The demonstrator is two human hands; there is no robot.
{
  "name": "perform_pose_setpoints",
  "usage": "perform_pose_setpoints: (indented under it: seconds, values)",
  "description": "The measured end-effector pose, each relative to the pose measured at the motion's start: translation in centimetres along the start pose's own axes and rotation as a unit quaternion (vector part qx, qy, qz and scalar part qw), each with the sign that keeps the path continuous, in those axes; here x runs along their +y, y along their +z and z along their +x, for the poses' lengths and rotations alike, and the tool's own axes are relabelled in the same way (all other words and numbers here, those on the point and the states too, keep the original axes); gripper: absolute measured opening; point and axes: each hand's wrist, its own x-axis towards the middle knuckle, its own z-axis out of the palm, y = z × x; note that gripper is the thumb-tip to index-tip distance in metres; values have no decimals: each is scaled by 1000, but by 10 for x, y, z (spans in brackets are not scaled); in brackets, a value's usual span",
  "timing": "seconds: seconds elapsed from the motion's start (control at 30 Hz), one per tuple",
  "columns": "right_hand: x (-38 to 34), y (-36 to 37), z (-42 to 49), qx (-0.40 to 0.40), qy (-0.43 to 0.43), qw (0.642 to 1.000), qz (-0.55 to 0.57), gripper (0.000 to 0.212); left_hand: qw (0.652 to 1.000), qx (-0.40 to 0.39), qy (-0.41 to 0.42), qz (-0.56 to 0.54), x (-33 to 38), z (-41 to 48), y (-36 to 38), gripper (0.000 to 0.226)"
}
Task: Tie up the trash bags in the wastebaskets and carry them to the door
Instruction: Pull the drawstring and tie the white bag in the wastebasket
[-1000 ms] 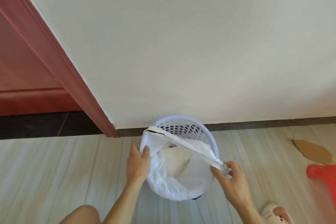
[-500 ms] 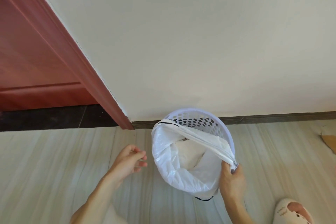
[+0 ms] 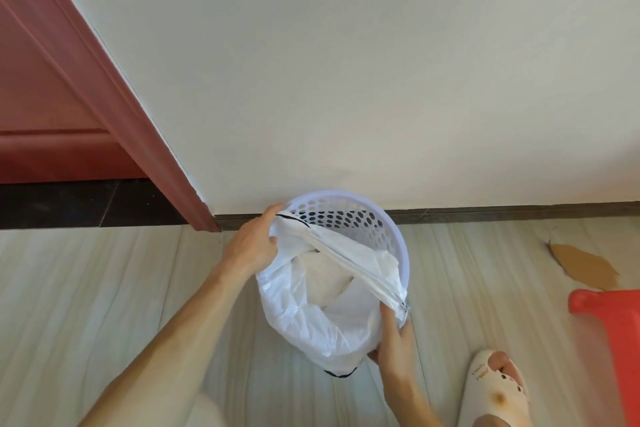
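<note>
A white perforated wastebasket stands on the floor against the wall. A white trash bag lines it, its far edge pulled off the rim and stretched in a band across the opening; crumpled white paper lies inside. My left hand grips the bag's edge at the far left of the rim. My right hand holds the bag's edge at the near right of the rim, fingers curled over it.
A red-brown door frame and door stand to the left, above a dark threshold. A piece of brown cardboard lies on the floor at right, near a red plastic object. A slippered foot stands beside the basket.
My left hand, which had let go and hung beside the basket, has moved up to the far left rim and taken hold of the bag's edge. My right hand keeps its hold.
</note>
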Motion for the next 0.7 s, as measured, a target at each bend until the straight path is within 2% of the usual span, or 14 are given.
perform_pose_setpoints:
  seconds: [0.1, 0.17, 0.4, 0.53, 0.63, 0.7]
  values:
    - [-13, 9, 3, 86, -41, 990, -101, 50, 1000, -4, -13, 24, -1, -10, 4, 69]
    - [-25, 12, 21, 115, -62, 986, -103, 60, 999, -6, -27, 33, -3, -23, 6, 72]
    - [-72, 15, 82, 89, -6, 989, -121, 67, 994, -34, -101, 39, -8, -74, 27, 96]
    - [-55, 13, 59, 93, 17, 994, -59, 77, 994, 25, -93, 50, -10, -74, 26, 86]
    - [-15, 14, 26, 80, 36, 993, -79, 67, 996, 49, -70, -17, -8, -58, 14, 72]
    - [-11, 19, 13, 86, 11, 990, -113, 51, 996, 53, -65, -2, -4, -52, 8, 61]
